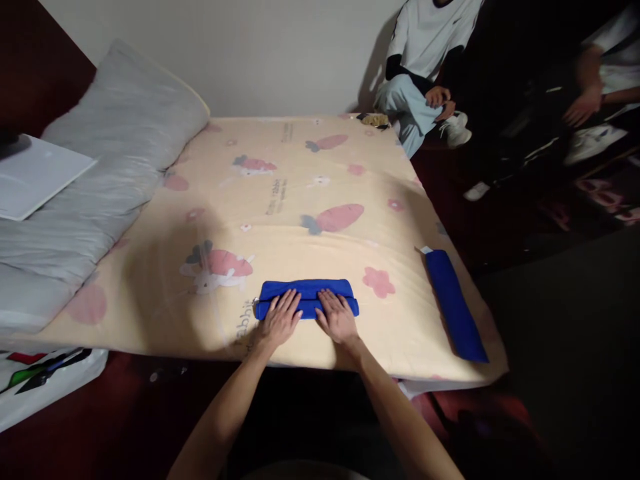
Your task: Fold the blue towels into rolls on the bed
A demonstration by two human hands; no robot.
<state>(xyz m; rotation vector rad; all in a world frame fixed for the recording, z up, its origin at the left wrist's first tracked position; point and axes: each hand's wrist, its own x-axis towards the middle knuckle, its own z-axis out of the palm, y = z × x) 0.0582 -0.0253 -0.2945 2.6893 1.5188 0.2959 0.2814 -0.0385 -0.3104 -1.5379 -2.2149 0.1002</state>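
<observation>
A blue cloth (306,287), folded into a narrow strip with a lengthwise fold line, lies near the front edge of the bed. My left hand (283,319) rests flat on its left part, fingers stretched forward. On its right part lies my right hand (337,317), palm down with the fingers extended. Both hands press on the cloth from above and neither grips it. Farther right, a second folded blue cloth (456,307) lies at a slant near the bed's right edge, with a small white tag at its far end.
The bed has a cream sheet (320,187) printed with carrots and rabbits. Grey bedding (120,127) is heaped at the left, with a flat white panel (40,175) on it. Two people sit beyond the right side. A white plastic bag (55,393) stands below the left front edge.
</observation>
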